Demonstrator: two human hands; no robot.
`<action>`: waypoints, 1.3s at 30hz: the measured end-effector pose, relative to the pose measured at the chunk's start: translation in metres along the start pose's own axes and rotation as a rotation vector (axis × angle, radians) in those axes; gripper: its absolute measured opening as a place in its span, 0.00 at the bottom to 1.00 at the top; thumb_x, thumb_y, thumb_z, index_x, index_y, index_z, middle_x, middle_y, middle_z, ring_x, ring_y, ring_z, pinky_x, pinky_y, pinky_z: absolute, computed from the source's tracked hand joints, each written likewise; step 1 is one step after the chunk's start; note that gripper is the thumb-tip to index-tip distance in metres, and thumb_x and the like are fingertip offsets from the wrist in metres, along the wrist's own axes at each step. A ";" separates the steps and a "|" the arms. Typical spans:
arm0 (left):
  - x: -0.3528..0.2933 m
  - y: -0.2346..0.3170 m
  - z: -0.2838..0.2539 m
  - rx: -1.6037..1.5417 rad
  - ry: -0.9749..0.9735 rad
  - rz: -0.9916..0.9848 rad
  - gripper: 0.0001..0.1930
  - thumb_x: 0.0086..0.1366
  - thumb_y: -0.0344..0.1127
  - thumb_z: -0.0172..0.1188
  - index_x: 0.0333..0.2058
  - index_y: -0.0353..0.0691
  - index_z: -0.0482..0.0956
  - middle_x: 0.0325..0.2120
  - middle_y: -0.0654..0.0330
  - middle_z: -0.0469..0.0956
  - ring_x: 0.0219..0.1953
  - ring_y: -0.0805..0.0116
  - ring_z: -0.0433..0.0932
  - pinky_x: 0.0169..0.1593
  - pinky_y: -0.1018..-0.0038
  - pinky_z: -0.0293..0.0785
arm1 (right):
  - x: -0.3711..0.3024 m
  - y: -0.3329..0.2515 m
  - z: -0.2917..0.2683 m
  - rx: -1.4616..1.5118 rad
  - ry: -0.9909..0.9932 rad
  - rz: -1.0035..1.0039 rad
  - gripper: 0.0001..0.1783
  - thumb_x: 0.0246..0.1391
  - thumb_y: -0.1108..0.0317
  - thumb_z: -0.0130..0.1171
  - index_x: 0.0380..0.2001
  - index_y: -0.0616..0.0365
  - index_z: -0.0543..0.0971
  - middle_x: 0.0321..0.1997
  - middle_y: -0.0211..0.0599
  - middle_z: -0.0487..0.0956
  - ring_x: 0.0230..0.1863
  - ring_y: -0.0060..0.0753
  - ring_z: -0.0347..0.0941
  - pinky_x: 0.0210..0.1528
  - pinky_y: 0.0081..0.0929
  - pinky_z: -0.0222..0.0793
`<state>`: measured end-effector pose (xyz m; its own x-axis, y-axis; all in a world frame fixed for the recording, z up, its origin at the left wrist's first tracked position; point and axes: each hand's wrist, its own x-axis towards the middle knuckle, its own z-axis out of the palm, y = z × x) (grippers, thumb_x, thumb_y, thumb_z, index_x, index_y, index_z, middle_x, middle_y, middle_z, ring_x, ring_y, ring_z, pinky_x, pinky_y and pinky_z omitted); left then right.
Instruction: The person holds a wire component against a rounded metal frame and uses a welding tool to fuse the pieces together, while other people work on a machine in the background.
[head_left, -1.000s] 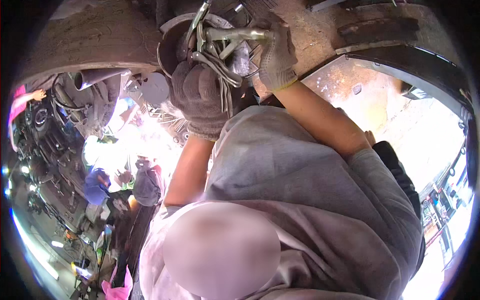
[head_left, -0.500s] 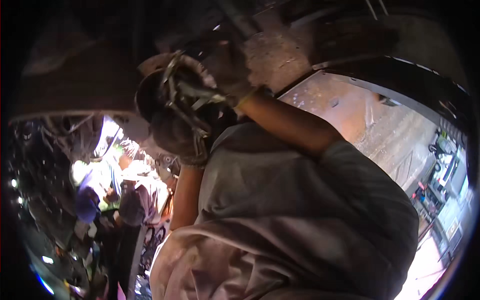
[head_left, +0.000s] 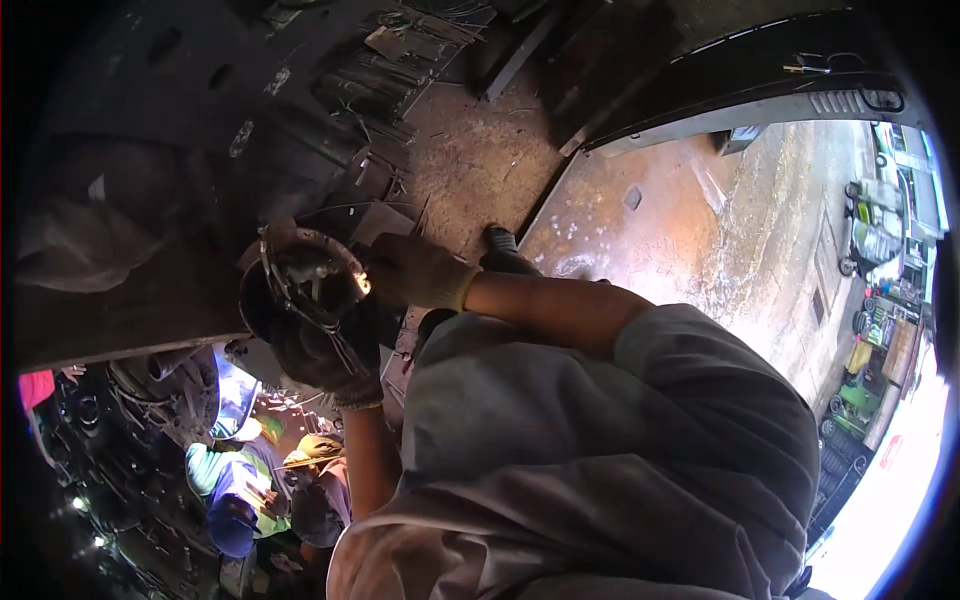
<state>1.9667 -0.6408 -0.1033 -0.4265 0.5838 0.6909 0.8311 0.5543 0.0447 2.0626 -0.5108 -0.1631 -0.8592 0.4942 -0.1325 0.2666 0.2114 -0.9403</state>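
Note:
My left hand (head_left: 335, 362), in a dark work glove with a pale knitted cuff, grips a round metal part (head_left: 318, 240) from below. That part has a worn, rusty ring-shaped rim, a dark hollow middle and thin rods or wires running across its left side. At the rim's right side is my right hand (head_left: 418, 272), in a tan knitted glove. Its fingers are curled beside a bright spot on the rim; what they hold, if anything, is hidden. Both arms reach forward past my grey shirt (head_left: 560, 440).
A dark surface (head_left: 120, 300) fills the left side. Several thin scrap strips (head_left: 390, 75) lie on the stained floor (head_left: 470, 150). My shoe (head_left: 500, 240) shows beyond the right forearm. Two people (head_left: 235, 490) are at lower left. A loaded rack (head_left: 870, 380) stands far right, past the doorway.
The view has shifted and brightened, showing more floor and scrap. The round part and both hands now appear lower and further left. My right hand stays beside the rim.

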 end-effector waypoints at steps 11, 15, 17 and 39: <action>-0.023 -0.015 -0.007 -0.113 -0.081 -0.005 0.32 0.58 0.55 0.67 0.52 0.39 0.68 0.45 0.52 0.74 0.48 0.44 0.76 0.52 0.50 0.74 | -0.001 0.012 0.021 -0.633 -0.174 -0.387 0.11 0.48 0.67 0.60 0.36 0.58 0.78 0.37 0.42 0.75 0.40 0.42 0.74 0.43 0.37 0.74; -0.023 -0.016 -0.003 -0.062 -0.044 -0.003 0.33 0.57 0.55 0.68 0.52 0.40 0.67 0.45 0.53 0.73 0.47 0.45 0.76 0.51 0.50 0.74 | 0.005 0.033 0.038 -0.481 0.271 -0.390 0.16 0.57 0.65 0.58 0.46 0.60 0.76 0.42 0.44 0.76 0.44 0.40 0.76 0.48 0.36 0.74; -0.025 -0.019 -0.001 -0.042 -0.035 -0.017 0.34 0.57 0.56 0.68 0.52 0.40 0.66 0.45 0.53 0.73 0.47 0.46 0.76 0.50 0.50 0.75 | 0.016 -0.001 0.028 0.124 0.371 -0.105 0.17 0.62 0.63 0.55 0.50 0.60 0.74 0.45 0.44 0.77 0.47 0.37 0.76 0.50 0.36 0.73; -0.042 -0.017 0.012 0.006 -0.033 -0.080 0.39 0.49 0.57 0.74 0.52 0.44 0.65 0.44 0.54 0.72 0.46 0.48 0.76 0.47 0.52 0.75 | 0.078 -0.013 0.040 0.403 0.208 -0.389 0.26 0.66 0.50 0.46 0.52 0.60 0.76 0.52 0.44 0.78 0.54 0.37 0.74 0.56 0.31 0.70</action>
<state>1.9659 -0.6677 -0.1416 -0.5031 0.5566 0.6611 0.7919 0.6033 0.0947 1.9748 -0.5082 -0.1741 -0.7461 0.6079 0.2716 -0.2725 0.0934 -0.9576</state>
